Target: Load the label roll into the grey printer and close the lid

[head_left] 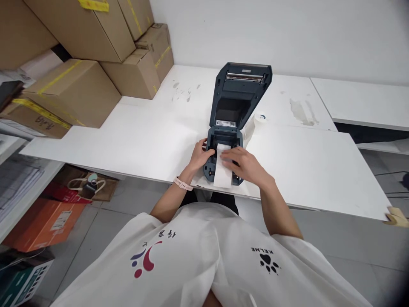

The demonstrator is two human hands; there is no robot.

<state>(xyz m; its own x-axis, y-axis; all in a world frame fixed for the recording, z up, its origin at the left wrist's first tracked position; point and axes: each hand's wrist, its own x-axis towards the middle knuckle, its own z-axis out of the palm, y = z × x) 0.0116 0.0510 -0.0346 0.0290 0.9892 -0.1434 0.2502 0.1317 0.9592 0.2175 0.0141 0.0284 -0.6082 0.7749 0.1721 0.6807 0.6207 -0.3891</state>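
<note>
A dark grey label printer (234,102) stands on the white table (143,136) with its lid swung up and back. A strip of white paper (223,175) runs out of its open bay toward me. My left hand (202,154) rests against the printer's left side, fingers curled at the bay's edge. My right hand (240,163) lies over the bay with fingers stretched flat, pressing on the paper strip. A roll of white paper (259,120) sits on the table just right of the printer.
Brown cardboard boxes (79,85) are stacked at the table's back left. A second white table (364,100) adjoins at the right. Under the left side are an orange box (44,224) and a bag (87,187). A white wall stands behind.
</note>
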